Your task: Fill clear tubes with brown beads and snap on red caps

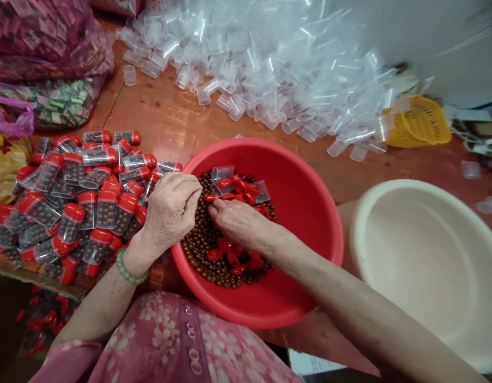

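My left hand (170, 210) hangs over the rim of a red plastic basin (310, 213), its fingers curled together so that anything in them is hidden. My right hand (240, 223) reaches into the basin, with a red plastic cap (210, 198) at its fingertips. Round brown beads (202, 244) fill the basin's bottom, mixed with loose red caps (235, 259). Near the fingers lie several clear plastic tubes (222, 173). To the left of my left hand lies a heap of capped tubes filled with beads (96, 210).
Many loose clear tubes (246, 64) cover the back of the wooden table (158, 111). A cream basin (406, 213) stands at the right, and a yellow plastic basket (419, 122) at the back right. Filled plastic bags (42, 45) are heaped at the back left.
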A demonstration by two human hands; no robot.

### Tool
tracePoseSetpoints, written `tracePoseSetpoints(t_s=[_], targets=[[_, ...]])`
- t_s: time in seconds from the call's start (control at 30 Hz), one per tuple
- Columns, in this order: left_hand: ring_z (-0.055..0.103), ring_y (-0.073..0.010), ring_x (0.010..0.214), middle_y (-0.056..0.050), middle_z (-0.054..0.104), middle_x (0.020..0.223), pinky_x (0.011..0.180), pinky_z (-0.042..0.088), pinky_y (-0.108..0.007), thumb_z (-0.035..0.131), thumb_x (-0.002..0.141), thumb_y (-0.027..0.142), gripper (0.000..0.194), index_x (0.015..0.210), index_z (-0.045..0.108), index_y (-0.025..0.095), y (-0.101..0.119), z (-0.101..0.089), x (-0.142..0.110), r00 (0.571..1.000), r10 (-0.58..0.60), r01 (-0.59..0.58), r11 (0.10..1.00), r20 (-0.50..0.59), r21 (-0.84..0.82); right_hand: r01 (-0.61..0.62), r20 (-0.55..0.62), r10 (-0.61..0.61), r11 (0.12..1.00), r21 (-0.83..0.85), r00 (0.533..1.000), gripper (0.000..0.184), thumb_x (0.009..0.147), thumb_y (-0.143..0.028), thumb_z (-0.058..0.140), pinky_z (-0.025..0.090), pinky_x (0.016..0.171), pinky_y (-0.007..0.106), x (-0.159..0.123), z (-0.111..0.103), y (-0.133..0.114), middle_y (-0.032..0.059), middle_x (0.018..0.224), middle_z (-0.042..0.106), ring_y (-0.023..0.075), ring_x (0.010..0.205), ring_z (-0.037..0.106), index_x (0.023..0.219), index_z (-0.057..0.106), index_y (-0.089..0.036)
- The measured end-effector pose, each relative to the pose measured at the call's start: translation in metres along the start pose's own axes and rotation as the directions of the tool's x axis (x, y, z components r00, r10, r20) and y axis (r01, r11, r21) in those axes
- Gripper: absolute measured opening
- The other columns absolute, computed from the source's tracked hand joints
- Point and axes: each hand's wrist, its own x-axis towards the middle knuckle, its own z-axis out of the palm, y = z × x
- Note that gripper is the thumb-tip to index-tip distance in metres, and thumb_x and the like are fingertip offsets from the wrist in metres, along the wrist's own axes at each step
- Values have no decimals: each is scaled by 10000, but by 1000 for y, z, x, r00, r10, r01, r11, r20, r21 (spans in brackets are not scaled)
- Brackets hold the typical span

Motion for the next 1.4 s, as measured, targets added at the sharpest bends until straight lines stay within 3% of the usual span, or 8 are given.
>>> tracePoseSetpoints(t_s=[0.2, 0.37, 0.53, 0.73, 0.83, 1.0, 1.13, 1.4], targets=[[619, -176, 888, -75, 710, 908, 874, 503, -361, 487, 894, 121, 169, 854, 650, 140, 0, 1, 1, 1000, -7, 7, 1000, 21, 13, 193, -30, -190, 977, 97, 981, 241, 839, -37, 440, 493, 772, 360, 14, 9, -20, 179, 942, 646, 262, 871, 632, 987, 630, -55], [618, -173, 880, -71, 712, 902, 865, 507, -363, 491, 897, 123, 167, 851, 651, 141, 0, 1, 1, 1000, -9, 9, 1000, 7, 5, 178, -110, -148, 912, 369, 983, 239, 813, -107, 531, 514, 818, 359, 16, 15, -20, 166, 1021, 631, 239, 882, 627, 1041, 587, -64], [620, -175, 874, -70, 708, 892, 860, 506, -364, 507, 892, 128, 147, 858, 650, 135, -3, 3, 0, 1000, 13, -13, 1000, -19, -12, 284, -306, -82, 653, 702, 948, 188, 910, -292, 534, 511, 852, 396, 9, 19, -10, 131, 977, 637, 229, 897, 600, 988, 559, -123], [628, -187, 968, -100, 696, 1006, 912, 504, -365, 457, 924, 155, 200, 994, 641, 122, 9, -16, 0, 995, -65, 71, 993, 70, -94, 339, -385, 23, 424, 840, 923, 361, 913, -310, 571, 470, 971, 403, -9, 3, -7, 121, 1191, 625, 211, 1071, 595, 1231, 511, -149], [593, -194, 1152, -124, 621, 1259, 1016, 471, -362, 428, 914, 124, 348, 1241, 547, 136, 24, -33, -1, 950, -162, 228, 944, 266, -239, 357, -414, 80, 376, 855, 907, 384, 909, -301, 583, 436, 1031, 395, -22, -7, -3, 107, 1266, 607, 203, 1167, 570, 1266, 515, -178], [459, -260, 1336, -167, 456, 1461, 1135, 365, -437, 515, 852, 138, 597, 1426, 351, 122, 42, -39, -1, 776, -182, 392, 890, 604, -235, 451, -496, 132, 267, 852, 858, 393, 904, -277, 591, 454, 1021, 351, -38, -19, 1, 76, 1266, 630, 184, 1154, 598, 1288, 543, -211], [503, -256, 1296, -149, 464, 1459, 1083, 425, -413, 562, 874, 222, 597, 1427, 351, 144, 41, -26, 2, 716, -201, 557, 742, 668, -374, 486, -535, 159, 264, 833, 830, 358, 903, -244, 590, 474, 997, 328, -46, -23, 3, 59, 1226, 663, 170, 1115, 624, 1260, 580, -219], [573, -258, 1212, -94, 600, 1332, 1064, 432, -421, 589, 886, 242, 463, 1340, 518, 188, 33, -14, 4, 708, -176, 641, 569, 684, -516, 466, -484, 291, 133, 875, 825, 376, 856, -279, 664, 508, 951, 344, -44, -18, 2, 60, 1180, 667, 179, 1054, 639, 1219, 595, -217]])
